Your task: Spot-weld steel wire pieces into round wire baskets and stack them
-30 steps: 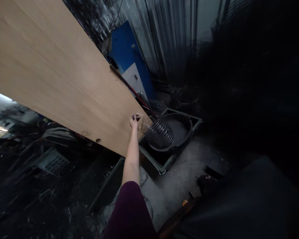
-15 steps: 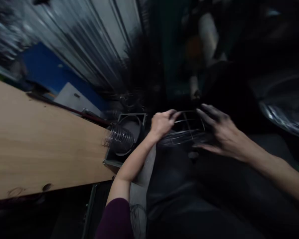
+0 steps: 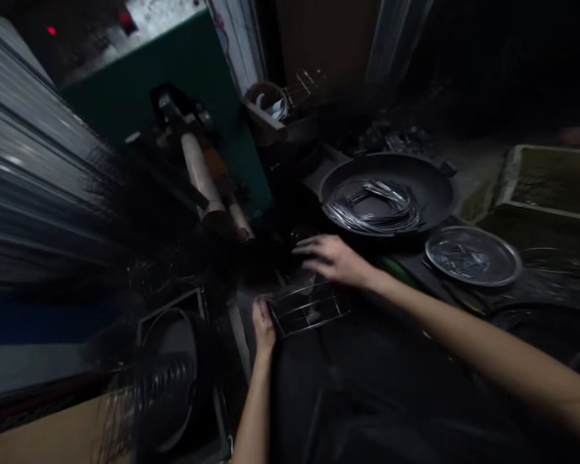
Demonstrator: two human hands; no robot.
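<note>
A small rectangular wire frame (image 3: 314,325) made of thin metal rods is over my lap, its left end in the fingers of my left hand (image 3: 263,322). My right hand (image 3: 336,259) hovers above the frame's upper right side. Its fingers stretch out to the left, apart from each other, and nothing shows in them. Ahead of both hands stands a green machine (image 3: 239,154) with a pale cylindrical arm (image 3: 198,169) pointing down toward me. Motion blur and dim light hide the finer detail.
A wide dark pan (image 3: 437,187) holds a loop of metal wires (image 3: 401,209). Beside it is a metal plate (image 3: 507,274) with short metal pieces. At lower left, a round container holds coiled or ringed wire (image 3: 167,380) near a wooden board (image 3: 43,428).
My view has swung to the right, bringing the pan and plate into sight. My left hand still holds the wire frame; my right hand is now above it, fingers pointing left.
</note>
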